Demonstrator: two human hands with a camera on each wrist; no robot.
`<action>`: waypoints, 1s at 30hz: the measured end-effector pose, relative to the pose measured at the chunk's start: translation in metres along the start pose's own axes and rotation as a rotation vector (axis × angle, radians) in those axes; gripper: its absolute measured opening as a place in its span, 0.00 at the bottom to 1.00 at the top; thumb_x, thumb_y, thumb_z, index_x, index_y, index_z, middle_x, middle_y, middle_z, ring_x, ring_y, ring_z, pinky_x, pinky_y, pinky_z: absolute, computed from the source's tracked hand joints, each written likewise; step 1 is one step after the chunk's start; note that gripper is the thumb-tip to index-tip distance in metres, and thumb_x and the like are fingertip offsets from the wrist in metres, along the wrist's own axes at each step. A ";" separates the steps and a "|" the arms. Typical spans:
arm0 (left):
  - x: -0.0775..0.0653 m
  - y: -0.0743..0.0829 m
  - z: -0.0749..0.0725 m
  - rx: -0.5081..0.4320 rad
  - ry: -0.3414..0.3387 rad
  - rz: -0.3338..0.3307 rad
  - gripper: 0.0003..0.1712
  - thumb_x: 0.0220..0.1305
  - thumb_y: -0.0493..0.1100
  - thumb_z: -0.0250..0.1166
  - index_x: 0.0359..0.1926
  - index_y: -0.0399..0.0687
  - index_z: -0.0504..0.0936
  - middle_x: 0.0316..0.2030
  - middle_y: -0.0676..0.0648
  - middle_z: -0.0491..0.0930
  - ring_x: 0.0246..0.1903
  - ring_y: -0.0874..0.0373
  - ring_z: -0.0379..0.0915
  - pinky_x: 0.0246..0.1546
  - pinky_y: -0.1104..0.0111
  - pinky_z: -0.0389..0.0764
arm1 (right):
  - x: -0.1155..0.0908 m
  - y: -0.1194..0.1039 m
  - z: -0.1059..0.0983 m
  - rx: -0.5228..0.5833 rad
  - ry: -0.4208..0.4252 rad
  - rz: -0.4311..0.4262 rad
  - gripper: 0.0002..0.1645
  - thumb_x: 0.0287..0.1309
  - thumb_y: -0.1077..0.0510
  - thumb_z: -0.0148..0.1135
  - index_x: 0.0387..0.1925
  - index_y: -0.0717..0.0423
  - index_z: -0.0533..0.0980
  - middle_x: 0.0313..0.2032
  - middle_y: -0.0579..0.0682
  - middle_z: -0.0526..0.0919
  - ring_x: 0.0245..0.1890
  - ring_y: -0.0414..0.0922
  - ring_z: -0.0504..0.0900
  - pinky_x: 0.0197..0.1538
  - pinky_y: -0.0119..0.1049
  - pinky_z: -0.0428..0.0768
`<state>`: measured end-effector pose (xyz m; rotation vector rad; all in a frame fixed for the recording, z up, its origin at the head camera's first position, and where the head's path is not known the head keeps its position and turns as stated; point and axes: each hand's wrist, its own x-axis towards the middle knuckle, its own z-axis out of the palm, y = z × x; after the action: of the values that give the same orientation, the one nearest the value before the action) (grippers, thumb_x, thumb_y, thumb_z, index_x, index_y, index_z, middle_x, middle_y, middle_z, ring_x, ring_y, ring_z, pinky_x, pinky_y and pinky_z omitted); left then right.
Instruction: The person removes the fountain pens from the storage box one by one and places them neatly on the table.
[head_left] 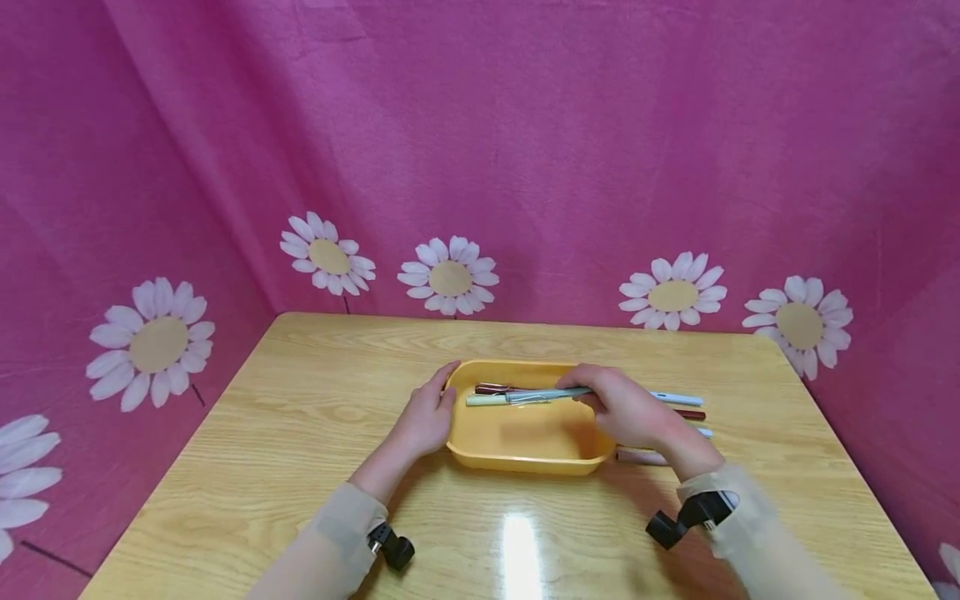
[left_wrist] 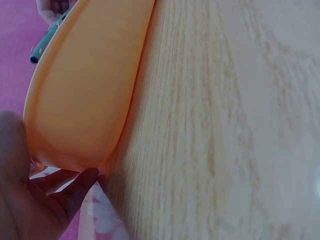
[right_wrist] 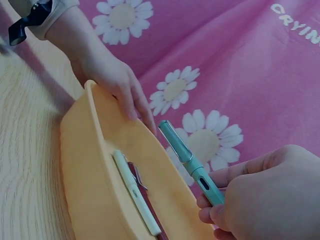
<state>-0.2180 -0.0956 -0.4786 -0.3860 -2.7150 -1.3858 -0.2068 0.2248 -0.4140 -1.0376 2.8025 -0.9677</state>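
Observation:
A shallow yellow-orange plastic tray (head_left: 525,463) stands on the wooden table. At its left end my left hand (head_left: 420,425) grips the wall, the thumb at the rim and the fingers outside. Over the tray's right half, my right hand (head_left: 622,408) pinches a teal pen (right_wrist: 193,169) near one end, its capped end pointing left. Below that pen, a pale green pen (right_wrist: 136,192) and a dark red pen (right_wrist: 151,210) lie side by side inside the tray, along its far wall.
Just right of the tray, partly behind my right hand and forearm, several pens lie on the table (head_left: 322,475): a light blue pen (head_left: 678,399), a dark red pen (head_left: 692,414) and a brownish-pink pen (head_left: 642,457) among them. A pink daisy-print curtain (head_left: 525,167) surrounds the table's back and sides.

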 end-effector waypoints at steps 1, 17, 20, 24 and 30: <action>0.000 0.000 0.000 0.000 0.000 -0.004 0.28 0.82 0.36 0.49 0.79 0.43 0.67 0.63 0.32 0.79 0.56 0.44 0.80 0.63 0.48 0.76 | -0.003 0.000 -0.003 0.001 0.004 0.001 0.24 0.64 0.80 0.56 0.52 0.58 0.84 0.44 0.44 0.85 0.43 0.45 0.81 0.52 0.45 0.84; 0.000 0.003 0.000 0.003 0.003 0.000 0.28 0.81 0.35 0.49 0.78 0.40 0.67 0.64 0.32 0.79 0.58 0.43 0.78 0.64 0.47 0.75 | -0.061 0.014 -0.036 0.079 0.061 0.032 0.31 0.55 0.86 0.60 0.52 0.56 0.83 0.44 0.48 0.85 0.46 0.48 0.84 0.52 0.41 0.85; -0.001 0.004 0.000 0.002 0.002 0.001 0.28 0.81 0.35 0.49 0.78 0.40 0.67 0.64 0.32 0.79 0.57 0.43 0.79 0.63 0.47 0.75 | -0.070 0.016 -0.040 0.042 0.077 0.035 0.31 0.55 0.86 0.61 0.52 0.54 0.83 0.44 0.45 0.85 0.44 0.44 0.83 0.50 0.39 0.86; -0.002 0.005 0.000 0.002 0.004 0.000 0.28 0.81 0.35 0.49 0.78 0.41 0.67 0.63 0.32 0.79 0.56 0.43 0.80 0.62 0.46 0.76 | -0.081 0.018 -0.044 0.003 0.087 0.048 0.28 0.60 0.83 0.61 0.52 0.53 0.84 0.45 0.42 0.85 0.43 0.42 0.83 0.48 0.37 0.85; -0.002 0.004 0.000 -0.007 0.005 -0.009 0.28 0.81 0.35 0.49 0.78 0.42 0.67 0.64 0.32 0.79 0.56 0.44 0.79 0.63 0.47 0.75 | -0.094 0.022 -0.045 -0.052 0.102 0.047 0.27 0.63 0.80 0.62 0.52 0.50 0.83 0.43 0.37 0.84 0.43 0.38 0.81 0.48 0.37 0.83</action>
<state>-0.2148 -0.0937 -0.4755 -0.3701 -2.7117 -1.3974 -0.1555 0.3186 -0.4087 -0.9487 2.9343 -0.9752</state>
